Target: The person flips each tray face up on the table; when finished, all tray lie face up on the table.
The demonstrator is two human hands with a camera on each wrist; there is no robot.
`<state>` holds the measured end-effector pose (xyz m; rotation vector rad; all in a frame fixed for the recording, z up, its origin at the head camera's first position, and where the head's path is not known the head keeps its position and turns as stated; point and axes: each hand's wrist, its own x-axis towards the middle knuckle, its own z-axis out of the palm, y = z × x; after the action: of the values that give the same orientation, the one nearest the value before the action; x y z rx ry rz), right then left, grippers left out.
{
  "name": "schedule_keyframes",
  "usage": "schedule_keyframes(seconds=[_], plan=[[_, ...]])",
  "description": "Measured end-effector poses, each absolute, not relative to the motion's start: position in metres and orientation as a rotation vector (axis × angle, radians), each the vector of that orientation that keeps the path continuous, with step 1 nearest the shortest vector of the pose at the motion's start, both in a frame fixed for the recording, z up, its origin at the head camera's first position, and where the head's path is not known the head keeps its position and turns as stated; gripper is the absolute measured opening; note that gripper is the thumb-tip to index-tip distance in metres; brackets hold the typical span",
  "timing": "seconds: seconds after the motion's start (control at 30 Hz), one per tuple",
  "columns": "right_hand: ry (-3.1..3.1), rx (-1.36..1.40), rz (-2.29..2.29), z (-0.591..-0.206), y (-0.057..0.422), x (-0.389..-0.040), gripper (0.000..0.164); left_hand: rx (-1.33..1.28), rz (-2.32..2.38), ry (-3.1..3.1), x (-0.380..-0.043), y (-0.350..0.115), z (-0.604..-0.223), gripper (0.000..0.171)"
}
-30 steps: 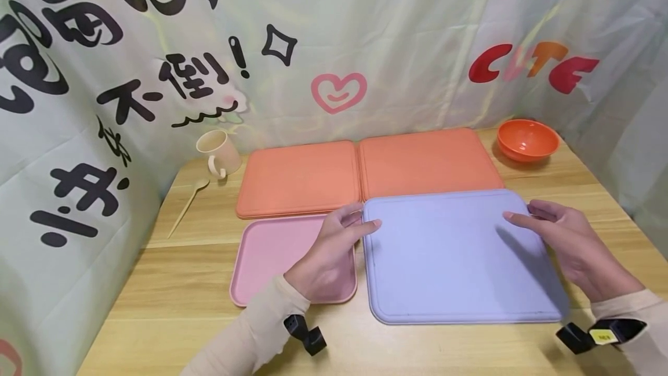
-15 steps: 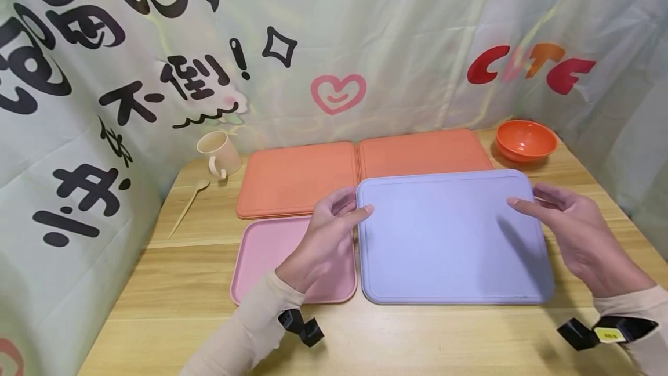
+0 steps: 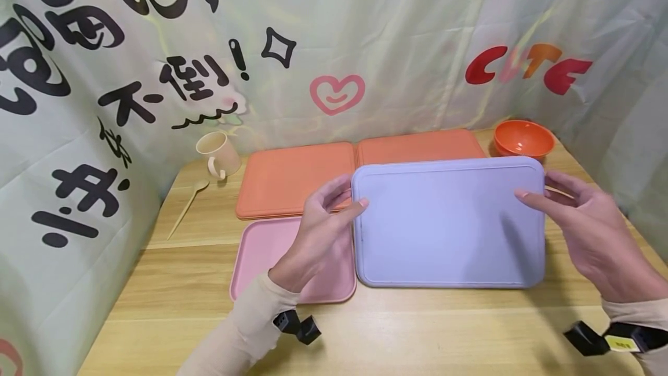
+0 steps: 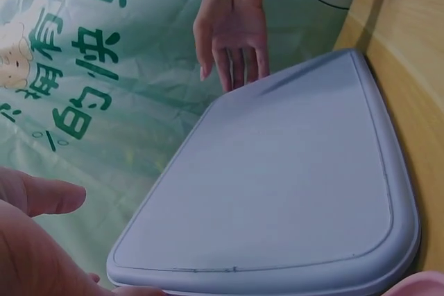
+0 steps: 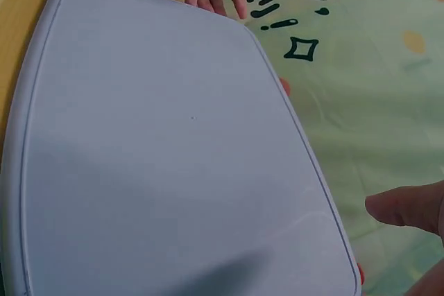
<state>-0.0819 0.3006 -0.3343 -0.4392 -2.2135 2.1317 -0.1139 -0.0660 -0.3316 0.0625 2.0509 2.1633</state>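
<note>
Unclenched hands (image 3: pixel 316 230) (image 3: pixel 592 222) seemingly prop a lilac board (image 3: pixel 443 225), wooden table (image 3: pixel 433 329) beneath, printed cloth (image 3: pixel 407 33) behind.

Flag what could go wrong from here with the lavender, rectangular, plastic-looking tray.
1. Slip: the thumbs of the left hand and right hand stand clear of the tilted lavender tray in wrist views, so it might slide.
2. Snag: its left edge sits beside the pink, rectangular tray; drifting left could catch that rim.
3. Bump: in head view its far edge borders the glossy orange round bowl; contact possible, depth unclear.
</note>
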Motion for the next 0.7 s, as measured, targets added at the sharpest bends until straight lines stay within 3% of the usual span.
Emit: schedule_keyframes(seconds=[0.43, 0.7], plan=[[-1.998, -0.42, 2.227, -0.32, 0.294, -0.071, 0.09, 0.165, 2.187, 2.167, -0.111, -0.066, -0.323, 0.06], [-1.94, -0.342, 2.224, -0.315, 0.293, -0.063, 0.082, 0.229, 2.184, 2.21, -0.107, -0.069, -0.32, 0.059]])
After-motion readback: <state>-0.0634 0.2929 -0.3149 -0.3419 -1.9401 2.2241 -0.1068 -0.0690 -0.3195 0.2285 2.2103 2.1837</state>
